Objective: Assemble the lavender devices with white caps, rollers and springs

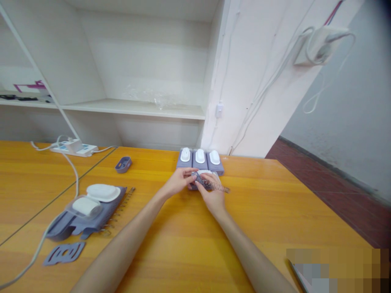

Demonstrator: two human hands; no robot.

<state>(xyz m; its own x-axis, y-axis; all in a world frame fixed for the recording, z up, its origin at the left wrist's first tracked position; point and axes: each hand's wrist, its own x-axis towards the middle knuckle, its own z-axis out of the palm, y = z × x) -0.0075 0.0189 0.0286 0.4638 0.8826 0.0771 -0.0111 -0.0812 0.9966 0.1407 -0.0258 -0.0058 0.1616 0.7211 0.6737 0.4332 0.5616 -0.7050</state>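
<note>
My left hand (pixel 179 182) and my right hand (pixel 212 195) meet over a small grey-purple packaged item (pixel 195 177) on the orange table. Both hands pinch it, and a coiled spring-like strip (pixel 218 187) sticks out to the right from between my fingers. Just behind the hands stand three grey-purple packs (pixel 200 159) in a row, each with a white rounded part on top.
At the left lies a larger grey pack (pixel 91 209) with white rounded parts, a flat grey card piece (pixel 64 253) in front of it and a small grey tray (pixel 123 164) behind. A white power strip (pixel 75 147) and its cable (pixel 73 171) cross the left side. White shelves stand behind.
</note>
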